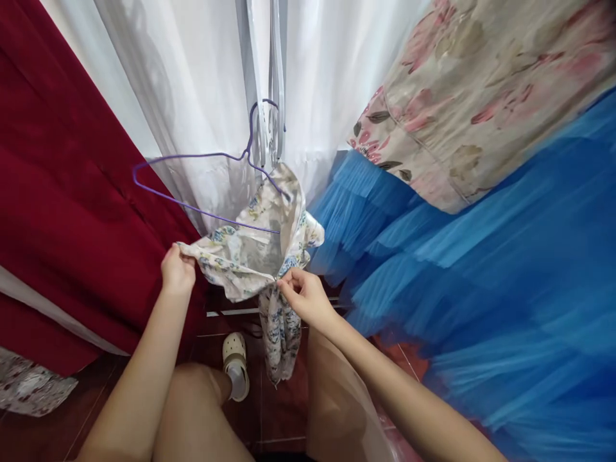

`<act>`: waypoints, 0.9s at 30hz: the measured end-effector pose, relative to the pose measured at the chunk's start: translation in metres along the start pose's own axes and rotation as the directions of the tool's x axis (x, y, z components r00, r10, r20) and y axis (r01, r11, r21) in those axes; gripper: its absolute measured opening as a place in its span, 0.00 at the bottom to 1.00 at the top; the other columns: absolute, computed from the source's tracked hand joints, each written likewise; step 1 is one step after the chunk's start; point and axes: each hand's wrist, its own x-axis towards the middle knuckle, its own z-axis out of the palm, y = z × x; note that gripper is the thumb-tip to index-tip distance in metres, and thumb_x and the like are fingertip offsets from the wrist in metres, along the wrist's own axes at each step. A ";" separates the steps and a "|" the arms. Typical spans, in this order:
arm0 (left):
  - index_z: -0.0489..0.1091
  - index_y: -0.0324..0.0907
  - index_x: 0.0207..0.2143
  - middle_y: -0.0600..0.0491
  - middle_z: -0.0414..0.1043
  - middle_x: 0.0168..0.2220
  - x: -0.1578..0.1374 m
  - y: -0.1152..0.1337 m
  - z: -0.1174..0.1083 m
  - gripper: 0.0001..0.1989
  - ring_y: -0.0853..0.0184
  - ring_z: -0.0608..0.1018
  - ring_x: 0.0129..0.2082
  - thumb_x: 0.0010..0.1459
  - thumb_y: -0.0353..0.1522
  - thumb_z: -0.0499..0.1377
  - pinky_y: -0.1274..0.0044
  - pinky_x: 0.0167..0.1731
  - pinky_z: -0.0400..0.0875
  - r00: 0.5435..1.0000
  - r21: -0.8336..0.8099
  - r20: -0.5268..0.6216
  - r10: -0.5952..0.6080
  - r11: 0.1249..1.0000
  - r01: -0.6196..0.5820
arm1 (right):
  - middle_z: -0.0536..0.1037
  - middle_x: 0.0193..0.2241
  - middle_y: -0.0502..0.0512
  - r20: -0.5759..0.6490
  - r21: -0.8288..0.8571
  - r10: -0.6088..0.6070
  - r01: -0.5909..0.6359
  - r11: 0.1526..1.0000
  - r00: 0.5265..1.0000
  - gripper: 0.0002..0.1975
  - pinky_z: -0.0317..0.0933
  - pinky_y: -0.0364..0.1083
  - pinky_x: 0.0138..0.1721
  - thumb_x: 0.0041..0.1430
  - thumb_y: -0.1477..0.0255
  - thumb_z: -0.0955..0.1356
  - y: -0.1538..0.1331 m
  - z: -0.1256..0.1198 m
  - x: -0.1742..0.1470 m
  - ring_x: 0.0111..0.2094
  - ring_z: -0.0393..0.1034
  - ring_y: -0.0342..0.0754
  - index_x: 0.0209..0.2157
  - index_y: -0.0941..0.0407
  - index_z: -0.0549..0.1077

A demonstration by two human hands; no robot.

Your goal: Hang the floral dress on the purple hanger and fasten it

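A white garment with a blue and yellow floral print (pixel 235 263) hangs partly on a purple wire hanger (pixel 192 155). One arm of the hanger goes into the garment's right side, while its left arm is bare. My left hand (pixel 178 269) pinches the garment's edge at the far left and stretches it out sideways. At the middle, my right hand (pixel 303 292) is closed on the cloth near the opening's edge, with fingertips pressed together. The lower part of the garment dangles below my right hand. The hanger's hook rests at a pale metal rod (pixel 260 83).
Dark red fabric (pixel 62 160) hangs on the left and white curtains (pixel 192 77) behind. To the right are a floral cloth (pixel 447 109) and a ruffled blue tulle skirt (pixel 481 269). A foot in a cream clog (pixel 235 359) stands on the red tiled floor (pixel 283 410).
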 end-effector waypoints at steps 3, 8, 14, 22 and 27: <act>0.60 0.37 0.26 0.59 0.62 0.23 -0.032 -0.026 -0.003 0.14 0.78 0.67 0.23 0.67 0.29 0.54 0.79 0.29 0.66 0.986 -0.049 0.065 -0.151 0.987 0.154 | 0.67 0.18 0.46 0.029 -0.020 0.062 -0.062 0.998 0.998 0.14 0.51 0.42 0.25 0.60 0.63 0.68 0.022 0.003 -0.012 0.21 0.58 0.42 0.24 0.55 0.67; 0.69 0.37 0.33 0.52 0.70 0.31 -0.089 -0.016 0.000 0.13 0.71 0.73 0.30 0.57 0.39 0.65 0.78 0.33 0.71 0.930 -0.084 0.276 -0.242 0.958 0.275 | 0.70 0.19 0.48 0.145 -0.134 0.138 -0.119 0.984 0.980 0.11 0.51 0.43 0.26 0.61 0.68 0.66 0.056 0.004 -0.040 0.22 0.61 0.43 0.25 0.56 0.69; 0.75 0.40 0.33 0.52 0.74 0.32 -0.167 0.062 0.024 0.11 0.67 0.76 0.35 0.65 0.37 0.59 0.76 0.41 0.71 0.769 0.205 0.630 0.105 0.933 -0.296 | 0.78 0.37 0.55 0.387 -0.169 -0.048 0.122 0.978 0.921 0.13 0.61 0.47 0.37 0.54 0.65 0.74 0.030 0.006 -0.053 0.36 0.71 0.51 0.39 0.55 0.74; 0.76 0.43 0.37 0.53 0.77 0.33 -0.209 0.089 0.039 0.07 0.68 0.78 0.32 0.65 0.33 0.58 0.79 0.33 0.71 0.584 0.259 0.811 0.031 0.876 -0.406 | 0.75 0.34 0.53 0.480 0.023 -0.143 0.150 0.988 0.866 0.14 0.64 0.48 0.41 0.72 0.65 0.59 -0.062 -0.030 -0.066 0.35 0.69 0.49 0.37 0.54 0.72; 0.71 0.42 0.43 0.52 0.75 0.37 -0.211 0.077 0.038 0.12 0.66 0.76 0.37 0.62 0.39 0.62 0.80 0.36 0.71 0.330 0.389 0.856 -0.397 0.917 0.094 | 0.75 0.34 0.55 0.377 -0.034 -0.175 0.202 0.979 0.909 0.16 0.63 0.48 0.41 0.71 0.62 0.61 -0.059 -0.068 -0.076 0.36 0.68 0.49 0.34 0.57 0.72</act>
